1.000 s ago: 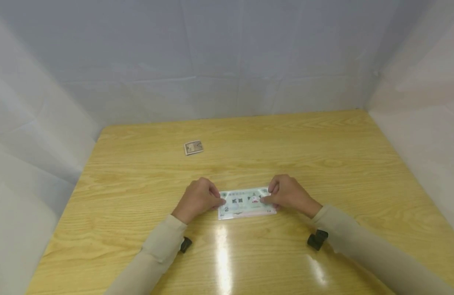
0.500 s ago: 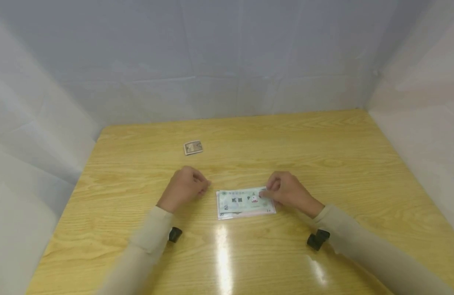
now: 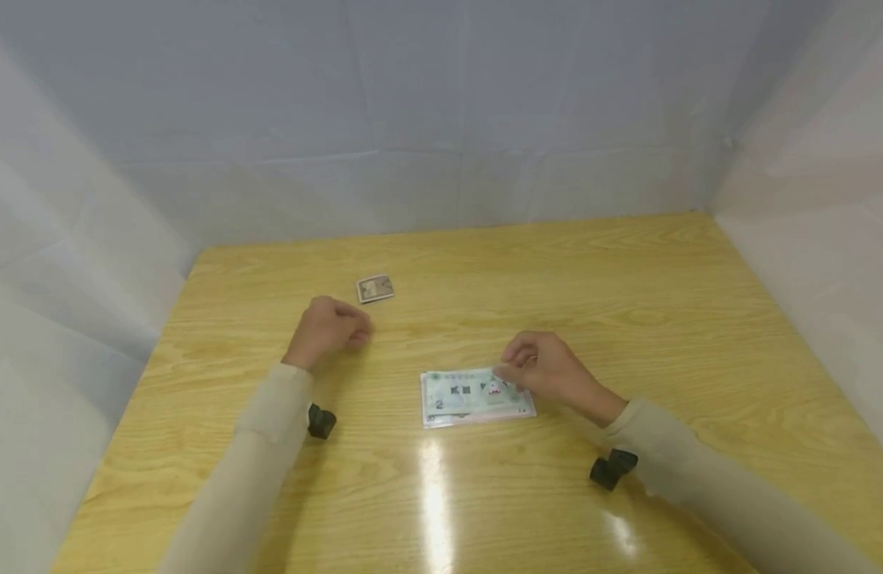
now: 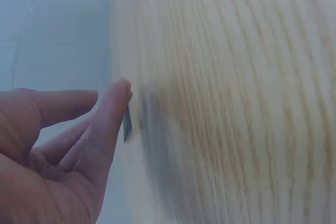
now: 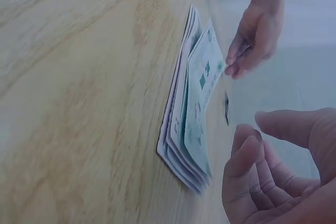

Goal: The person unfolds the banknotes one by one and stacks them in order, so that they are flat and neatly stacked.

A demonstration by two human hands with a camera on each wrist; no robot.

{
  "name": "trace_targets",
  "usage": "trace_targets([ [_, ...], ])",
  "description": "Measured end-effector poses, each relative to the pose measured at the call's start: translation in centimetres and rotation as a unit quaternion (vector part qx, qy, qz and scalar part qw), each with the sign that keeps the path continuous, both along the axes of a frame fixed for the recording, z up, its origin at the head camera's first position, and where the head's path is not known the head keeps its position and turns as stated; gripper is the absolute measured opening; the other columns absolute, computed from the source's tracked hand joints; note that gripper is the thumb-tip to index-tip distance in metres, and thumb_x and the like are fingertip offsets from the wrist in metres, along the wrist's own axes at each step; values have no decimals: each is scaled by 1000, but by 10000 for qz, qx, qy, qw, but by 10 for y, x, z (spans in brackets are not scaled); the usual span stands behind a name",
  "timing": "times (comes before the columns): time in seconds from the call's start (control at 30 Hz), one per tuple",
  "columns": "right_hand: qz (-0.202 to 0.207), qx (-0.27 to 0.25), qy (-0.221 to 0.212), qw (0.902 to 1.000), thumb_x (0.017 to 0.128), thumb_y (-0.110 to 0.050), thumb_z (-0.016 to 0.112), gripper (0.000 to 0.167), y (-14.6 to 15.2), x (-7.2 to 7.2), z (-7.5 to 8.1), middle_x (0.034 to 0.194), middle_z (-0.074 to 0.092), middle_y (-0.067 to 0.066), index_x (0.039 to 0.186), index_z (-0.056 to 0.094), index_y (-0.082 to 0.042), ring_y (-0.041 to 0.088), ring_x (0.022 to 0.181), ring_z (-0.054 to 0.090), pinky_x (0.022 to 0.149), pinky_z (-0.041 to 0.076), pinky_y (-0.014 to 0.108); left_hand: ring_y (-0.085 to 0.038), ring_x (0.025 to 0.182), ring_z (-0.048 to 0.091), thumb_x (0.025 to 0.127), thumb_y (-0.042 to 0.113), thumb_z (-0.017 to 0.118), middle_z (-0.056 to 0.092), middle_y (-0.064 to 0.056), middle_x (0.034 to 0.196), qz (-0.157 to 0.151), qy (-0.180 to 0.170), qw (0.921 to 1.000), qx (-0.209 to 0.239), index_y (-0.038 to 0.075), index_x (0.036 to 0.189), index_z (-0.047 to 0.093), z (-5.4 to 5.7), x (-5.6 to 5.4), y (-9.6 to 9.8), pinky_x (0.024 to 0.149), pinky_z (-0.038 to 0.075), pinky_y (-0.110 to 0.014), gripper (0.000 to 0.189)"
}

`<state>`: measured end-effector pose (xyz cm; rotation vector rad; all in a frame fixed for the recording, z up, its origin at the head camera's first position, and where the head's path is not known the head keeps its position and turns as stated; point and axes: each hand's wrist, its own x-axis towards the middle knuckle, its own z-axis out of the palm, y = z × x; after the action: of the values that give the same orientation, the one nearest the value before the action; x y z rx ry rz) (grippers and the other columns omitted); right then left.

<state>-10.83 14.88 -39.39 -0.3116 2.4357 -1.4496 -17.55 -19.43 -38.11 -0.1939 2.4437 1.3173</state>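
A stack of paper banknotes [image 3: 459, 402] lies flat at the middle of the table, a pale green note on top and pinkish ones showing beneath. In the right wrist view the notes [image 5: 202, 103] look slightly fanned at their edges. My right hand [image 3: 552, 371] hovers at the stack's right end; its thumb and fingers are bent but hold nothing. My left hand [image 3: 329, 331] is off the table to the left, fingers loosely bent and holding nothing. Just beyond its fingertips lies a small brown rectangle with a pale border [image 3: 375, 288], whose kind is unclear.
The wooden table [image 3: 592, 279] has white cloth walls [image 3: 441, 96] behind it and on both sides. A black device [image 3: 321, 421] sits at the left wrist and another black device [image 3: 613, 469] at the right. Light glares off the table's front.
My left hand has let go of the banknotes' left end and moved left and away from me, toward the small brown rectangle. My right hand has released its end and barely shifted. The stack stays put.
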Motion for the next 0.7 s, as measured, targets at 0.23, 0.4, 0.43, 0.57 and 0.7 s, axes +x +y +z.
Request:
trace_targets([
  [0.23, 140, -195, -88, 9997, 91, -19, 78, 21, -1, 0, -1, 91, 67, 9, 100, 67, -3, 23, 73, 67, 59, 62, 35, -19, 86, 73, 100, 6, 59, 67, -27, 117, 556, -215, 9966, 563, -12, 121, 64, -5, -15, -3, 82, 63, -27, 28],
  [0.4, 244, -376, -198, 9988, 92, -20, 78, 24, -2, 0, 0, 91, 67, 10, 102, 66, -2, 27, 74, 67, 61, 63, 39, -13, 78, 73, 100, 5, 60, 69, -26, 113, 925, -361, 9895, 1055, -14, 123, 61, -11, -24, -5, 82, 63, -27, 30],
  [0.43, 264, -396, -207, 9987, 92, -20, 78, 24, -2, 0, 0, 92, 67, 10, 102, 66, -2, 27, 74, 67, 61, 63, 40, -12, 77, 73, 100, 6, 60, 70, -24, 110, 978, -402, 9878, 1143, -15, 124, 61, -11, -25, -5, 82, 63, -26, 31],
  [0.57, 292, -398, -229, 9985, 92, -21, 77, 24, -3, 1, 1, 92, 67, 11, 102, 66, -2, 28, 74, 67, 61, 63, 40, -10, 73, 73, 102, 7, 59, 74, -16, 98, 1092, -538, 9811, 1505, -17, 126, 58, -11, -29, -4, 81, 62, -25, 34],
  [0.7, 327, -401, -227, 9984, 93, -20, 77, 24, -4, 1, 2, 92, 67, 10, 103, 66, -2, 27, 74, 67, 61, 63, 40, -10, 71, 74, 103, 6, 58, 75, -10, 89, 1126, -561, 9755, 1805, -18, 128, 55, -13, -32, -2, 79, 63, -25, 35],
])
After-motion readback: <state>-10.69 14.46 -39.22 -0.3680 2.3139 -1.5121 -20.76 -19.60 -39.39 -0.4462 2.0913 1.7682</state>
